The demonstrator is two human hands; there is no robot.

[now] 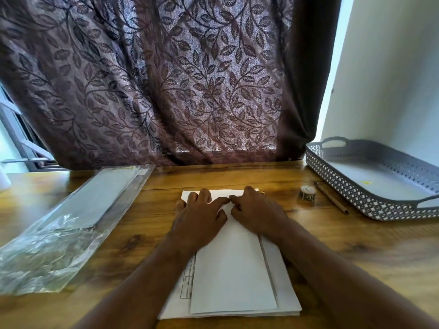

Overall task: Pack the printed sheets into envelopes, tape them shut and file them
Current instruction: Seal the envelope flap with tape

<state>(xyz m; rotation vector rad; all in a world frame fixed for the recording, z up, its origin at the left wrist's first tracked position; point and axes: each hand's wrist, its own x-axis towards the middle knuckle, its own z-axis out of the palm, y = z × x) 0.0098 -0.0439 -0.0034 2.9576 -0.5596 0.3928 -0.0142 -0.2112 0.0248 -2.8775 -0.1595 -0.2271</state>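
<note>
here, low in the centre of the frame, a white envelope (232, 269) lies on a stack of printed sheets (286, 290) on the wooden table (356, 233), with both hands on its far end. the left hand (199, 211) lies flat, fingers spread apart and pressing down, while the right hand (257, 213) has its fingers bent onto the paper, and i cannot tell whether they pinch anything. at left lies a clear plastic packet (78, 217); at right, a tape roll (307, 194), a pencil (331, 198) and a grey tray (344, 186).
</note>
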